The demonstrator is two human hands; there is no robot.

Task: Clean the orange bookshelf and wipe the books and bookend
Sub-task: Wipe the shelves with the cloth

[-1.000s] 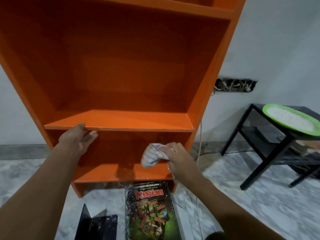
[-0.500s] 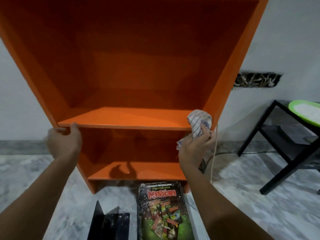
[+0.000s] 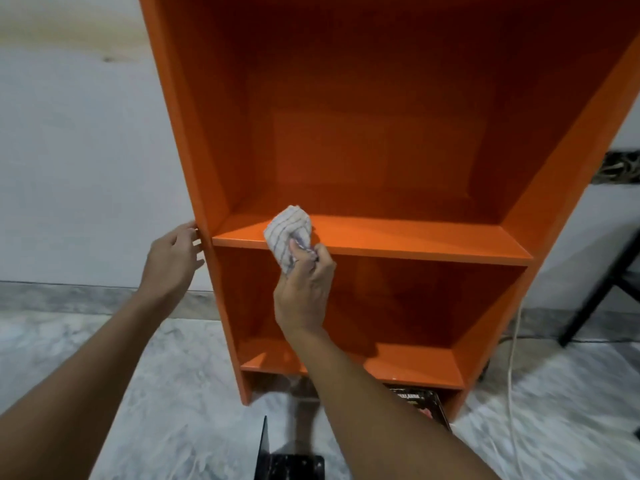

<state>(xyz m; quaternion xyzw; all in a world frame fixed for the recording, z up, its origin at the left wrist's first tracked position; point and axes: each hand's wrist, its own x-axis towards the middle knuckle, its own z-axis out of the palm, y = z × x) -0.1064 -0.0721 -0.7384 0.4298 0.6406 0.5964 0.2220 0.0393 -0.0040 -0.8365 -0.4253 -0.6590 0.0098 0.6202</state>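
The orange bookshelf (image 3: pixel 408 247) stands in front of me with bare shelves. My right hand (image 3: pixel 304 289) grips a bunched white striped cloth (image 3: pixel 287 233) and holds it on the front left part of the middle shelf board. My left hand (image 3: pixel 173 258) rests against the outer left side panel at the same height, fingers fairly straight. On the floor below lie a black bookend (image 3: pixel 287 462) and a dark book (image 3: pixel 420 405), the book mostly hidden by my right forearm and the shelf base.
A white cord (image 3: pixel 512 375) hangs down the right side of the bookshelf onto the marble floor. A black table leg (image 3: pixel 595 299) shows at the far right edge. A grey-white wall is behind, with a rough hole (image 3: pixel 620 168) at right.
My right hand carried the cloth from the right end of the middle shelf to its left part. My left hand shifted from the shelf's front edge to the outer side panel. The view swung left.
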